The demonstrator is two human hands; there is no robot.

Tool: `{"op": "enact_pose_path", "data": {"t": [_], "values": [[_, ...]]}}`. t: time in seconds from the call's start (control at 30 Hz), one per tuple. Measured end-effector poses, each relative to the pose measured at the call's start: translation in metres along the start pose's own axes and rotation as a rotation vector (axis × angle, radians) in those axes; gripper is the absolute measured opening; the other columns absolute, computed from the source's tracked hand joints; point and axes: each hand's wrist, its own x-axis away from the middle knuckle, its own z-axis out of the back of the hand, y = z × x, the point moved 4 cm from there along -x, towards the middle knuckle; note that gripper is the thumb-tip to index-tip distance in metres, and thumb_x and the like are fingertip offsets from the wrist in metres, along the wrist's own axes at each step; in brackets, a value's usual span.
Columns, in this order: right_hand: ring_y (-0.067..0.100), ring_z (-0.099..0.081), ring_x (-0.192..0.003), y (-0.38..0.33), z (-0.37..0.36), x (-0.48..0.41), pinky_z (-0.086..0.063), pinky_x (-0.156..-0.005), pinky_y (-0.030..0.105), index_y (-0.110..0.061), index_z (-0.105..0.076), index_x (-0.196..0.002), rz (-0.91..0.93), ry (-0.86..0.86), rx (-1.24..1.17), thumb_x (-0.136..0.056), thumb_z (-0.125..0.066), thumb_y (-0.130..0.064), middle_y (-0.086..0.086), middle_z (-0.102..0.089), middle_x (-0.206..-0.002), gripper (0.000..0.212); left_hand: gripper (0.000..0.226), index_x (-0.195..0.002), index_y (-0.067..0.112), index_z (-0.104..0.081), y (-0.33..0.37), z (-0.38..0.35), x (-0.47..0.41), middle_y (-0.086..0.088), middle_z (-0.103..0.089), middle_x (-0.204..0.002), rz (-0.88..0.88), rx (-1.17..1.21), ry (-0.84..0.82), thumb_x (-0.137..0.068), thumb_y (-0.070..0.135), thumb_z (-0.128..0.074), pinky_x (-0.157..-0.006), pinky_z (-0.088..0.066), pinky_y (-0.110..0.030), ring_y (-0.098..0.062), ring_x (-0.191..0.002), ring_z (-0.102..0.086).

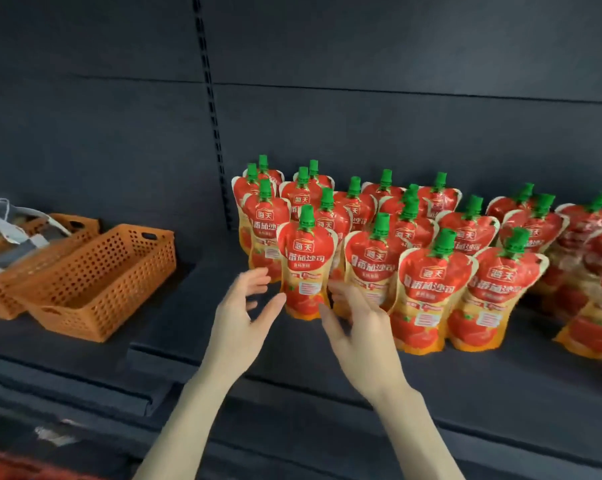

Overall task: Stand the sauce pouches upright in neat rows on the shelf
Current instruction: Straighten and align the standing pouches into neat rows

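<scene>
Red-and-yellow plastic sauce pouch with green cap (304, 268) stands upright, front-left of rows on dark grey shelf (327, 372). Left hand (242, 306) and right hand (358, 327) flank it, fingers spread wide, holding nothing. Nudge base level with neighbouring pouches (427, 289), let go gently so it won't topple.

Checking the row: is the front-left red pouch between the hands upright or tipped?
Upright: the red green-capped sauce pouch stands on its base, cap up.

Shop aisle, dark slotted-upright shelving (327, 375), rows of identical sauce pouches (427, 292), orange stock baskets (98, 282)
</scene>
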Motion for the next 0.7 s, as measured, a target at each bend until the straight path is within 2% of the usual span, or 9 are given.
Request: {"op": "enact_pose_path", "data": {"t": [0.17,0.3,0.43,0.53,0.6,0.7], "values": [[0.013,-0.062,-0.103,0.001,-0.020,-0.013,-0.054,-0.082,0.031,-0.012,-0.053,-0.122,-0.120,0.159,0.042,-0.089,-0.061,-0.025,-0.001,-0.065,-0.112,0.036,0.044,-0.123,0.026,-0.050,-0.013,-0.010,-0.050,0.017,-0.060,-0.118,0.020,0.189,-0.265,-0.082,0.029,-0.065,-0.089,-0.046,-0.017,0.005,-0.111,-0.054],[0.006,-0.063,-0.096,-0.001,-0.029,-0.021,-0.054,-0.081,0.028,-0.015,-0.058,-0.116,-0.201,0.235,0.028,-0.090,-0.060,-0.023,-0.010,-0.066,-0.102,0.027,0.036,-0.119,0.022,-0.056,-0.015,-0.025,-0.070,0.012,-0.065,-0.115,-0.010,0.307,-0.455,-0.084,0.026,-0.063,-0.084,-0.049,-0.015,-0.001,-0.109,-0.059],[0.001,-0.063,-0.086,0.002,-0.041,-0.026,-0.052,-0.075,0.018,-0.015,-0.063,-0.106,-0.257,0.269,0.075,-0.089,-0.062,-0.016,-0.016,-0.066,-0.091,0.016,0.042,-0.118,0.019,-0.059,-0.027,-0.019,-0.082,0.009,-0.065,-0.115,-0.043,0.294,-0.485,-0.080,0.035,-0.062,-0.089,-0.051,-0.023,-0.006,-0.110,-0.059],[-0.006,-0.061,-0.080,0.000,-0.054,-0.034,-0.047,-0.071,0.006,-0.013,-0.062,-0.099,-0.285,0.245,0.058,-0.088,-0.063,-0.012,-0.023,-0.061,-0.083,0.010,0.025,-0.107,0.029,-0.060,-0.035,-0.006,-0.089,0.013,-0.065,-0.111,-0.039,0.313,-0.468,-0.082,0.027,-0.063,-0.081,-0.052,-0.015,-0.003,-0.106,-0.060],[-0.002,-0.061,-0.078,-0.003,-0.064,-0.041,-0.048,-0.070,0.007,-0.012,-0.062,-0.098,-0.287,0.225,0.058,-0.089,-0.062,-0.013,-0.018,-0.062,-0.083,0.009,0.023,-0.102,0.035,-0.060,-0.040,0.004,-0.093,0.015,-0.066,-0.107,-0.048,0.317,-0.452,-0.083,0.024,-0.063,-0.078,-0.051,-0.014,0.000,-0.104,-0.061],[0.002,-0.062,-0.079,-0.006,-0.075,-0.049,-0.049,-0.070,0.008,-0.011,-0.062,-0.098,-0.278,0.195,0.061,-0.090,-0.061,-0.015,-0.009,-0.066,-0.087,0.009,0.028,-0.107,0.034,-0.059,-0.046,0.016,-0.097,0.014,-0.067,-0.108,-0.052,0.304,-0.426,-0.079,0.034,-0.062,-0.081,-0.052,-0.017,-0.001,-0.104,-0.061]]}}
